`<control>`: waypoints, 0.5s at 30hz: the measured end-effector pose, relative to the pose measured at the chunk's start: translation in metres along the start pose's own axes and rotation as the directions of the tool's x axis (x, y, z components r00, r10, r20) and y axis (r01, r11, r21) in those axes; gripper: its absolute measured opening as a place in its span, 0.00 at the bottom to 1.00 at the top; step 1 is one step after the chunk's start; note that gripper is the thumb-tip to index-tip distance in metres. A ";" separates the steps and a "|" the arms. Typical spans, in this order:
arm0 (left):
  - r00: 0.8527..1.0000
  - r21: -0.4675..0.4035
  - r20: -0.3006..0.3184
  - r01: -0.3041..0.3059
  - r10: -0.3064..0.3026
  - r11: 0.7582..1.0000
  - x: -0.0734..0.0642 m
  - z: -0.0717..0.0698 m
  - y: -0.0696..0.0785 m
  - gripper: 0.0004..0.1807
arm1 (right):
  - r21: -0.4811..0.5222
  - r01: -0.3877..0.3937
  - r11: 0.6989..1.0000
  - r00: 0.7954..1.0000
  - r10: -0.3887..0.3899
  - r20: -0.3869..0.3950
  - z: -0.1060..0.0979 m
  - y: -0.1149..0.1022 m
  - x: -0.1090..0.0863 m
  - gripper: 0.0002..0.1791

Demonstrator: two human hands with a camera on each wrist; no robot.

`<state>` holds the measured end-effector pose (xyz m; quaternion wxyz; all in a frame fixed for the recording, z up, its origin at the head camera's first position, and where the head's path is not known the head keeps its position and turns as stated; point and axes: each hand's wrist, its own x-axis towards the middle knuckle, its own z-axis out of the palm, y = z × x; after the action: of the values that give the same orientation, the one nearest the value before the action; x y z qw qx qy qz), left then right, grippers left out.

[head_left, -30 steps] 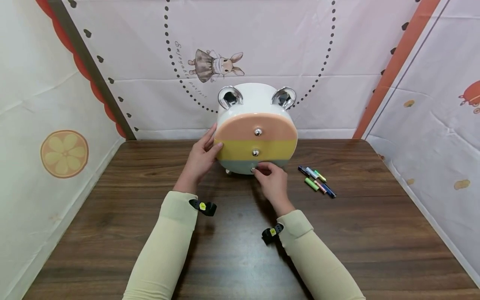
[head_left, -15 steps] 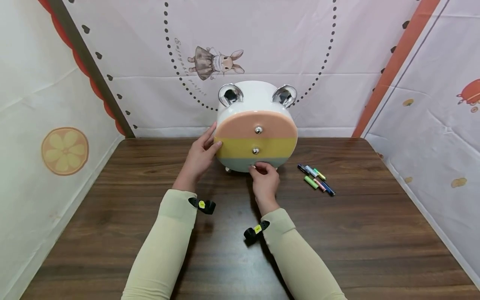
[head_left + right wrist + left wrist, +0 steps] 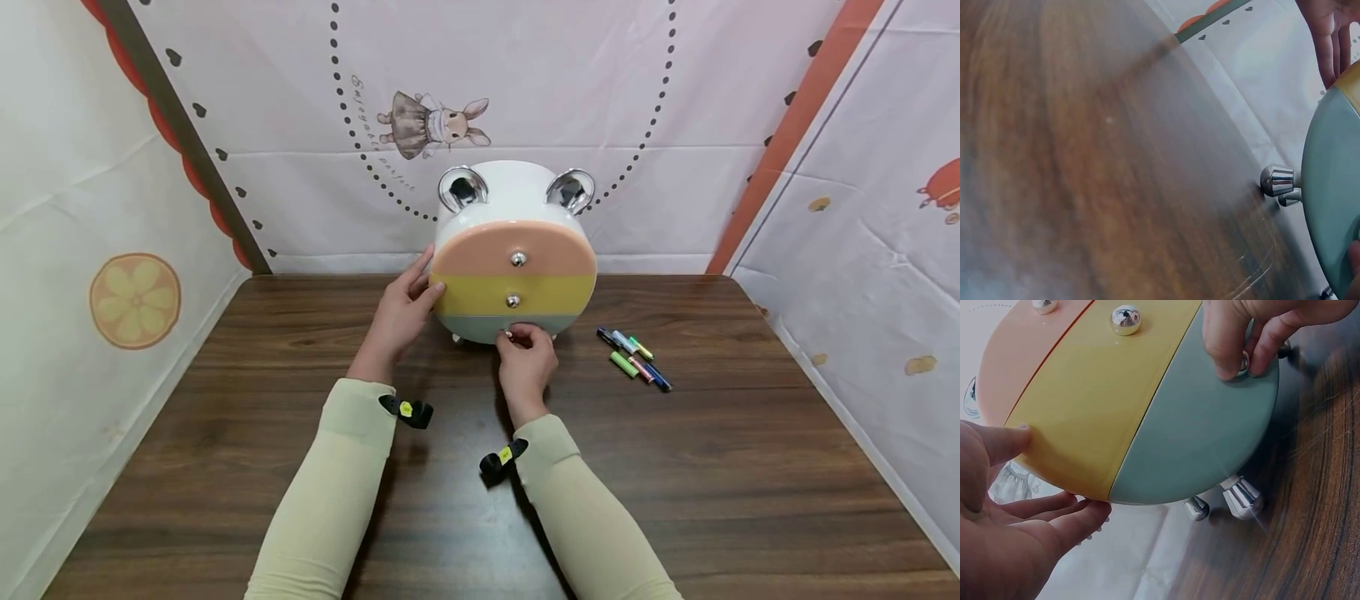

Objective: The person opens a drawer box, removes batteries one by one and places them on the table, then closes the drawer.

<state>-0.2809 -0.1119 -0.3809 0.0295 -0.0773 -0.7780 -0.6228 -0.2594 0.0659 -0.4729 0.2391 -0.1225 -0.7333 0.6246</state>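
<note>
A round white drawer box (image 3: 513, 187) with silver ears and small silver feet stands on the table. Its front has a peach, a yellow and a grey-green (image 3: 1191, 419) band, each with a silver knob. My right hand (image 3: 527, 364) pinches the lowest knob (image 3: 1244, 364) between thumb and finger; the hand partly covers it. At the box's left side, my left hand (image 3: 401, 321) rests its thumb on the yellow band (image 3: 1085, 419), with fairly straight fingers along the side wall. The grey-green band appears flush with the others.
Several short coloured cylinders, perhaps markers (image 3: 633, 358), lie right of the box on the brown wooden table (image 3: 750, 433). A patterned cloth wall (image 3: 300, 192) stands close behind the box, with more cloth on both sides.
My right hand and forearm have shifted left while staying at the lowest knob. The left hand keeps its place on the box, and the camera view has tilted slightly.
</note>
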 end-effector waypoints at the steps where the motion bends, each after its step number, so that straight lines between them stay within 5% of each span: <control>1: 1.000 0.000 0.001 0.002 -0.002 1.000 0.000 0.001 0.000 0.31 | 0.000 0.004 1.000 1.000 -0.004 -0.002 -0.001 0.000 0.000 0.07; 7: 1.000 -0.004 -0.008 0.023 -0.023 1.000 0.000 0.002 0.000 0.30 | -0.030 0.032 0.999 0.999 -0.032 -0.003 -0.006 -0.001 -0.006 0.06; 15: 0.999 -0.048 -0.007 -0.036 0.035 0.998 -0.003 0.003 -0.003 0.34 | -0.058 0.077 0.995 0.997 -0.078 -0.010 -0.011 -0.002 -0.016 0.05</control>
<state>-0.2784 -0.1097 -0.3851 0.0411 -0.0898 -0.7611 -0.6411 -0.2394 0.0673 -0.4731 0.2641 -0.1047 -0.7538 0.5925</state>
